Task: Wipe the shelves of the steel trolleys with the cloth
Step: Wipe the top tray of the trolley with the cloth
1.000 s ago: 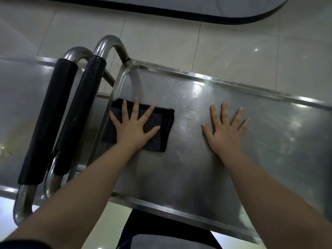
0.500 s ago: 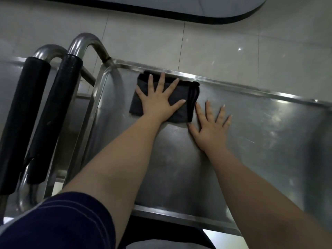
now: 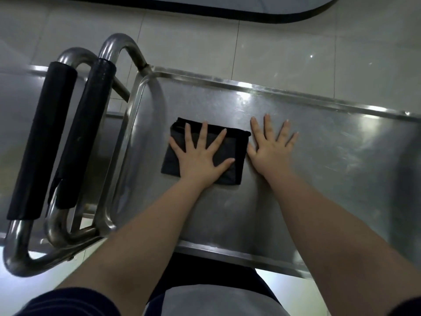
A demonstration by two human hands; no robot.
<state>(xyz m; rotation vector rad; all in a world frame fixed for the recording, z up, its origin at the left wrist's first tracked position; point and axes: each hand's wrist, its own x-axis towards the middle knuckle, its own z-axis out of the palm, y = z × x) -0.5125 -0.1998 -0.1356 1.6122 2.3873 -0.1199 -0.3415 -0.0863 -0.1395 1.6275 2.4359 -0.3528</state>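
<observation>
Centre of frame, on the steel shelf (image 3: pixel 330 156) of the nearer trolley: your left hand (image 3: pixel 200 160) lies palm-down on the dark folded cloth (image 3: pixel 237 149), fingers (image 3: pixel 202 135) straight and spread wide, thumb out to the right. The cloth lies flat on the shelf, left of centre, near the shelf's left rim but clear of it.

Your right hand (image 3: pixel 271 153) rests palm-down on bare steel just beside the cloth's right edge. Can't tell whether the thumb side touches that edge. Its fingers (image 3: pixel 267 126) are also straight and spread, holding nothing. Both forearms come up from the bottom of the frame.

Left of frame: two tubular steel handles side by side, each with a black grip. The inner handle (image 3: pixel 84 133) joins this trolley's corner. The outer handle (image 3: pixel 43 137) sits over a second shelf (image 3: pixel 13 133) at the far left edge.

Upper frame: pale floor tiles (image 3: pixel 273 42), and a dark-edged curved panel (image 3: pixel 205 5) along the top. Bottom left: a dark blue sleeve (image 3: pixel 68 302).
</observation>
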